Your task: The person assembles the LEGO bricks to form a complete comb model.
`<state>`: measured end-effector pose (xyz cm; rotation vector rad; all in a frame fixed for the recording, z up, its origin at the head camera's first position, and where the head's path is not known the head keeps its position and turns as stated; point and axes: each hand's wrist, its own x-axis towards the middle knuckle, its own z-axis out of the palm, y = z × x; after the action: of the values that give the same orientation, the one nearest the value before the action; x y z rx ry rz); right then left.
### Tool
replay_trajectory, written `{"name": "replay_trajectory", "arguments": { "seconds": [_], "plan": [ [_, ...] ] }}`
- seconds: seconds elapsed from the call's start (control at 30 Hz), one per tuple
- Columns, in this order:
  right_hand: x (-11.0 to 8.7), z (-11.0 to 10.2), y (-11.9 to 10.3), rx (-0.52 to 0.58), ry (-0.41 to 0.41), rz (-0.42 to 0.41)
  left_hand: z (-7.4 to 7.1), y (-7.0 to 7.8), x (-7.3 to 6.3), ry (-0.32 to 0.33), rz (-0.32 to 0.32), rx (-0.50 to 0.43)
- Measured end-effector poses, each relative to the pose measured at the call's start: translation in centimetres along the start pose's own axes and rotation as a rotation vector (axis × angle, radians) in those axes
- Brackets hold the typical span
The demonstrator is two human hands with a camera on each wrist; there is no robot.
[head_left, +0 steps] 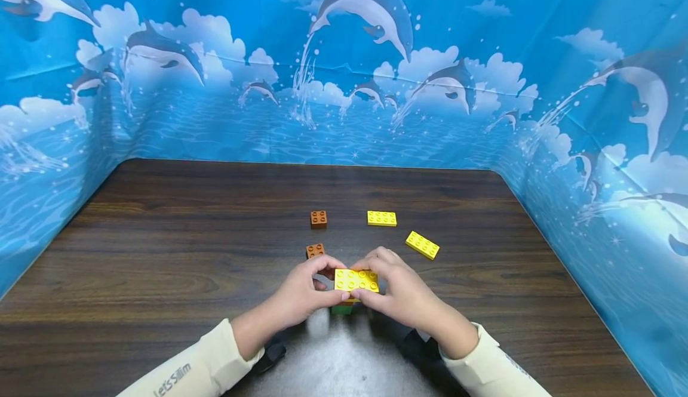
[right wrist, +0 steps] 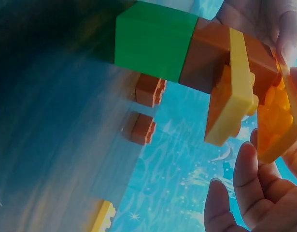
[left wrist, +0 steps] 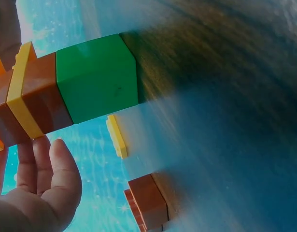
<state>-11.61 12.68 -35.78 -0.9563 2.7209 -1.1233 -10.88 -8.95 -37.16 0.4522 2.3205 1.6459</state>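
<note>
A tower of toy building bricks stands on the table between the two hands. Its green brick (left wrist: 97,79) forms the bottom, a brown brick (left wrist: 46,92) sits above it, then a yellow plate (right wrist: 233,96) and another brown brick (right wrist: 259,63). Topmost is a yellow eight-stud plate (head_left: 356,280). The left hand (head_left: 306,289) pinches its left side, thumb at the front edge and fingers behind. From the right, the right hand (head_left: 400,283) grips the same plate, its thumb also along the front. Both yellow plates overhang the tower toward the right hand.
Beyond the left hand lie two brown bricks, one farther back (head_left: 319,219) and one nearer (head_left: 315,251). Two loose yellow plates lie to the right, one at the back (head_left: 381,218) and one turned at an angle (head_left: 422,245). A dolphin-print curtain (head_left: 322,128) surrounds the dark wooden table (head_left: 161,236).
</note>
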Motion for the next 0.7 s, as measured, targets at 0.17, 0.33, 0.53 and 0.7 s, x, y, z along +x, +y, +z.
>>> {"name": "replay_trajectory", "arguments": {
  "seconds": [0.17, 0.33, 0.53, 0.7],
  "plan": [
    [-0.08, 0.29, 0.04, 0.064, 0.009, 0.038, -0.03, -0.02, -0.03, -0.006, 0.009, 0.003],
    [-0.06, 0.55, 0.25, 0.094, 0.021, 0.028, -0.05, -0.11, -0.02, -0.010, 0.022, 0.009],
    [-0.10, 0.65, 0.44, 0.112, 0.027, 0.029, -0.12, -0.12, 0.07, -0.019, 0.009, -0.008],
    [-0.06, 0.71, 0.51, 0.107, 0.027, 0.021, -0.20, -0.18, 0.03, -0.030, -0.011, -0.058]
  ]
}}
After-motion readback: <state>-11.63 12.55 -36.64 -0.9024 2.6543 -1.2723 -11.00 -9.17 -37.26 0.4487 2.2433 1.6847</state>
